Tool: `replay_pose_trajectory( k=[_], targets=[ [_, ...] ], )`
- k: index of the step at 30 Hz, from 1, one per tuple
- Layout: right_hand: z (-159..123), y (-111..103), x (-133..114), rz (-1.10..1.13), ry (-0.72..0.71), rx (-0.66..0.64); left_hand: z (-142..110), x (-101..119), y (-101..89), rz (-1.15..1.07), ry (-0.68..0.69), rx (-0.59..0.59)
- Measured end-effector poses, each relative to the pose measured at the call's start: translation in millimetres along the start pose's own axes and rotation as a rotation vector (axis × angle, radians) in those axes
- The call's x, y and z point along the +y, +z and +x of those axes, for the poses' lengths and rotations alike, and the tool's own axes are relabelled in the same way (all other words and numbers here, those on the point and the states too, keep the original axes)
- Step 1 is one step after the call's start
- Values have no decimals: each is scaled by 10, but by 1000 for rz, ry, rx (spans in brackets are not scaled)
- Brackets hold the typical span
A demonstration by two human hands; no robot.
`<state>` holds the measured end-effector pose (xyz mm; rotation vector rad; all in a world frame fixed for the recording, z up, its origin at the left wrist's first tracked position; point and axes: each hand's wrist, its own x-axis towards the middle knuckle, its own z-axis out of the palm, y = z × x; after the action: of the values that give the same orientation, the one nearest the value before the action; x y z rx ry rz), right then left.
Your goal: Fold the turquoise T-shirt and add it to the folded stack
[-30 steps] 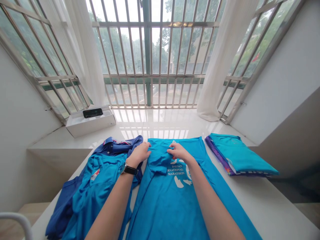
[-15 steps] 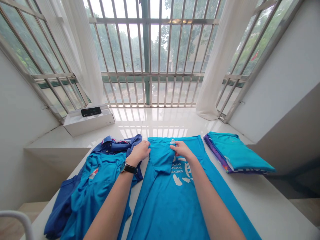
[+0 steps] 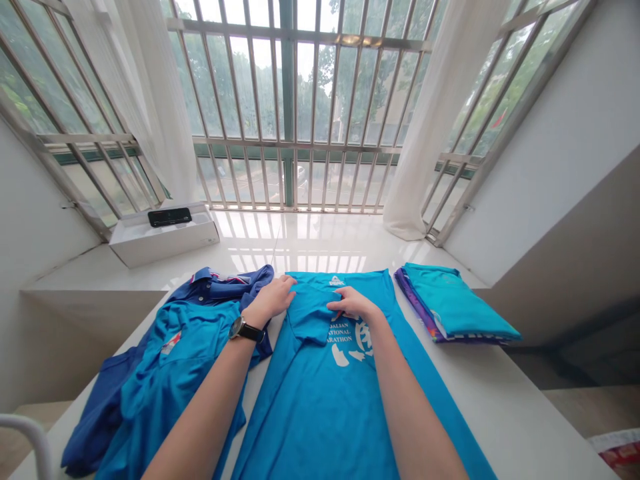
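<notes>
A turquoise marathon T-shirt point(image 3: 310, 420) lies flat on the white table point(image 3: 505, 413), printed in white with "Dalian National Marathon" and part of its neck folded over. My left hand point(image 3: 270, 301) grips the fold's left side, with a black-strapped wristwatch point(image 3: 246, 329) on that wrist. My right hand point(image 3: 354, 305) pinches the fold near the collar. Beside my left wrist lies a crumpled heap of blue shirts point(image 3: 170, 373), topped by a navy collar point(image 3: 215, 287). A folded teal garment point(image 3: 453, 301) rests on purple patterned cloth point(image 3: 419, 301).
Behind the table runs a glossy white windowsill point(image 3: 300, 240) holding a white box point(image 3: 165, 243) with a black device point(image 3: 163, 217) on top. Barred windows point(image 3: 295, 100) and white curtains point(image 3: 415, 153) stand beyond. A white curved rail point(image 3: 25, 433) shows at lower left.
The folded fabric has drawn down toward me, uncovering a small logo at the T-shirt's collar. My view has shifted, so the whole scene sits further left.
</notes>
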<state>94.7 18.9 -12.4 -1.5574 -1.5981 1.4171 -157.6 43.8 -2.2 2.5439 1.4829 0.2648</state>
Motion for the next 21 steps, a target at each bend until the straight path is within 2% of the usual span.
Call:
replay_pose_trajectory(
  k=[4, 9, 14, 21],
  targets=[
    [10, -4, -5, -2, -64, 46, 241, -2, -105, 35, -15, -24],
    [5, -48, 40, 55, -117, -50, 470, -110, -24, 38, -46, -29],
    [9, -73, 82, 25, -130, -154, 479, -216, 143, 63, -66, -34],
    [-6, -73, 57, 17, -121, -128, 440, -173, 166, 103, -109, 25]
  ],
)
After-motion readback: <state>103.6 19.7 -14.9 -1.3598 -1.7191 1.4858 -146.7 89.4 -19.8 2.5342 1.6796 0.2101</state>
